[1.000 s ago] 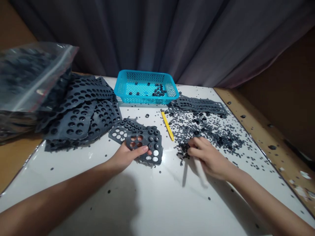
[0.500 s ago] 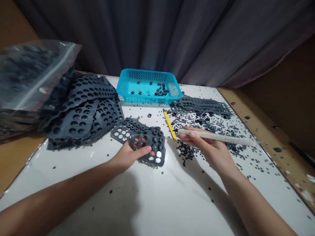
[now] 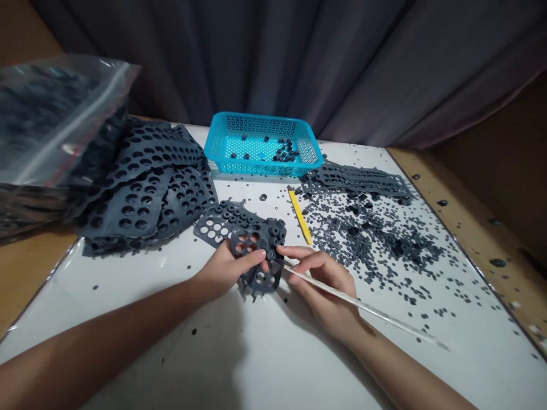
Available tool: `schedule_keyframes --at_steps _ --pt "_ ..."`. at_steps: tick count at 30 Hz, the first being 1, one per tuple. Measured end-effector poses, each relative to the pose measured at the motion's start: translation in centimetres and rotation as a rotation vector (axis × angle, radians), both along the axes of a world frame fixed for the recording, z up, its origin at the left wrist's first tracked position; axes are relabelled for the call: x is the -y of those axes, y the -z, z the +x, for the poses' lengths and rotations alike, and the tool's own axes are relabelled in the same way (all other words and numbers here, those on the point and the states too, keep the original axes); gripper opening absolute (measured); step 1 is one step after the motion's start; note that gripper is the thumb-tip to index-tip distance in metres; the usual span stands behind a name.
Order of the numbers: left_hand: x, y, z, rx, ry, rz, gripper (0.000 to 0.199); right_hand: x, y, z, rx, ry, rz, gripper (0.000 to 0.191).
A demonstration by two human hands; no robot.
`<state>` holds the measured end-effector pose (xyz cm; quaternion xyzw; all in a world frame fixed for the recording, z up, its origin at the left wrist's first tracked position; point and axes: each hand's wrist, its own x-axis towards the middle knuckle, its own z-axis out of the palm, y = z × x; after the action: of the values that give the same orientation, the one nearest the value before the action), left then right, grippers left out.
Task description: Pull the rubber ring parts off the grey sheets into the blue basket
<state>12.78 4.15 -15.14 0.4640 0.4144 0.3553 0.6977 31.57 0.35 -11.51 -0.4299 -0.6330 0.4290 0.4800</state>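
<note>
My left hand (image 3: pixel 233 265) grips a dark grey rubber sheet (image 3: pixel 252 230) of moulded ring-shaped parts, thumb on top. Some of its holes are punched through, and the sheet bends at its right end. In my right hand (image 3: pixel 329 285) is a long thin whitish stick (image 3: pixel 376 312), held like a pen. Its tip meets the sheet's right part near my left thumb, partly hidden by the fingers. My right index finger reaches the sheet's edge. A yellow cutter-like strip (image 3: pixel 299 216) lies on the table just beyond.
A blue basket (image 3: pixel 265 169) with several black parts stands at the back. Left are stacked rubber sheets (image 3: pixel 145 199) and a zip bag (image 3: pixel 64 125) of dark pieces. Small black discs (image 3: pixel 363 233) cover the table's right side, before flattened sheets (image 3: pixel 359 181).
My right hand has moved left and down, bringing the stick's tip to the rubber sheet. The sheet's right end now bends; my left hand keeps its hold.
</note>
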Motion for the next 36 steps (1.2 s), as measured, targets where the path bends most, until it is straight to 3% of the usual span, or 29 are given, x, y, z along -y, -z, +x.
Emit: schedule_keyframes --at_steps 7,17,36 --pt "0.0 -0.2 0.1 -0.106 0.02 0.109 0.035 0.0 0.8 -0.6 -0.035 0.002 0.003 0.008" --pt "0.1 -0.3 0.0 -0.175 0.031 0.127 0.037 0.0 0.9 -1.2 -0.198 -0.003 -0.097 0.008" --pt "0.1 -0.7 0.1 -0.175 0.026 0.139 0.035 0.2 1.8 -1.2 -0.158 0.02 -0.028 0.011"
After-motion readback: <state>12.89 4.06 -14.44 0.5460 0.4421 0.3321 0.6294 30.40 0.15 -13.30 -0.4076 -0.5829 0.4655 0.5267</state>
